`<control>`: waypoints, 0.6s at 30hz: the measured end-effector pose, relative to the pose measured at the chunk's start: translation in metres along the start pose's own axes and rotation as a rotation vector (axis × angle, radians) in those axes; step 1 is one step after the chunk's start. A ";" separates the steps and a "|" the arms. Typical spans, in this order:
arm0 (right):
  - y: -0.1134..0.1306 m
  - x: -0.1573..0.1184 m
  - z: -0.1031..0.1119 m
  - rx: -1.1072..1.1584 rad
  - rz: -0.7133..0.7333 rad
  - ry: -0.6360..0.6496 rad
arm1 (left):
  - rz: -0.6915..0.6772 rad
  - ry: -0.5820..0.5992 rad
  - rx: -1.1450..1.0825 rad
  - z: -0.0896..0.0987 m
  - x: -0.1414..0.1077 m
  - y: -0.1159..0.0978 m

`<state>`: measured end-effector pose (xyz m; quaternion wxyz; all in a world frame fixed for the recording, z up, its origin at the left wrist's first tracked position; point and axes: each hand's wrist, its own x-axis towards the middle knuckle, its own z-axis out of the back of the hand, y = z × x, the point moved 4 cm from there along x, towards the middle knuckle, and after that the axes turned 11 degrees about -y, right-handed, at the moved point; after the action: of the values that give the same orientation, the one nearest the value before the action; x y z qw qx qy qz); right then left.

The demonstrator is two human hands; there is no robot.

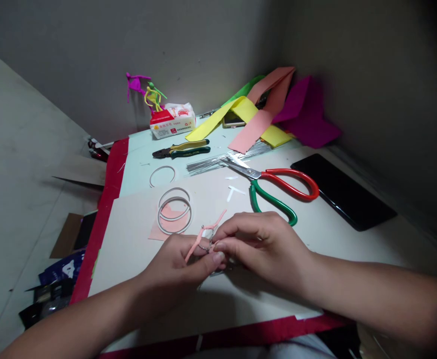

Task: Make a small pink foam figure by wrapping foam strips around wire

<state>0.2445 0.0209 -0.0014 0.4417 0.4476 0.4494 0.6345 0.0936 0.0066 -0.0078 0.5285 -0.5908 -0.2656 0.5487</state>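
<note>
Between my two hands, over the near part of the table, is a small wire figure point(204, 229) partly wrapped in pink paper. My left hand point(192, 259) is closed on it, thumb pressed against the index finger, with a pink wrapped limb sticking out beside the knuckle. From the other side my right hand point(255, 244) pinches at the figure, thumb and index finger together; their tips hide what they grip. Just beyond lie scissors point(255, 174) with red and green handles. Several metal rings point(174, 215) rest on a pink paper scrap point(154, 232) left of my hands.
Pliers point(181, 149), thin wires point(214, 163) and white paper scraps point(235, 190) lie farther back. Coloured paper strips point(255, 127) are piled by the wall. A tissue pack point(172, 122) stands near small wire figures point(153, 97). A black phone point(343, 192) lies right.
</note>
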 end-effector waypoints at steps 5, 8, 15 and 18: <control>-0.005 0.001 0.000 0.004 -0.087 -0.020 | -0.037 -0.048 0.015 -0.001 -0.001 -0.003; -0.009 0.001 -0.003 0.122 -0.212 0.005 | -0.046 -0.061 0.064 -0.001 -0.001 -0.008; -0.013 0.000 -0.014 0.566 -0.524 0.113 | -0.051 -0.056 0.242 0.001 -0.004 -0.008; -0.016 0.001 -0.013 0.513 -0.567 0.124 | -0.026 -0.053 0.353 0.004 -0.006 -0.007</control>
<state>0.2345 0.0231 -0.0194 0.4454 0.3624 0.7252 0.3798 0.0906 0.0049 0.0011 0.6239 -0.4706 -0.1869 0.5952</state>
